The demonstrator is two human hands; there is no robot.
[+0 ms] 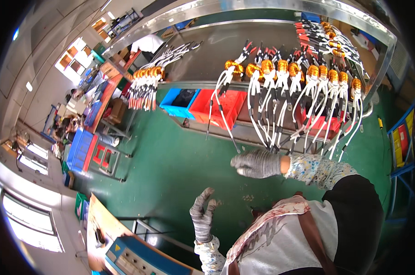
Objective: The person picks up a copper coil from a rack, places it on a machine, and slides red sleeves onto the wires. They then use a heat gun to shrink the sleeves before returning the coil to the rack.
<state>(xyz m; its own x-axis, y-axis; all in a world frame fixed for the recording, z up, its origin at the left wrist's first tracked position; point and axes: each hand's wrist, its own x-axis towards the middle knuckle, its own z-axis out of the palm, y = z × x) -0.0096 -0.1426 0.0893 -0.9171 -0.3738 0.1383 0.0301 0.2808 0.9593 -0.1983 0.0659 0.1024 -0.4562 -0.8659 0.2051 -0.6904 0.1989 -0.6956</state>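
Note:
My left hand (203,215), in a grey striped knit glove, is raised above the green floor. Its thumb and fingers are apart, with nothing between them. My right hand (258,164), gloved the same way, reaches leftward with fingers stretched out together; no held thing shows. Just above its fingertips hangs a lead end of the leftmost copper-wound coil (234,68) in the near row, close to the glove; whether they touch I cannot tell. More copper-wound ring coils (312,72) line the metal bench (207,59), their white-and-black sleeved leads (264,119) hanging over its front edge.
Below the bench are a blue bin (176,109) and a red bin (212,103). Another coil bunch (148,75) hangs at the bench's left end. A wooden table (95,229) with a blue machine (141,259) stands lower left. A blue rack (403,142) is at right.

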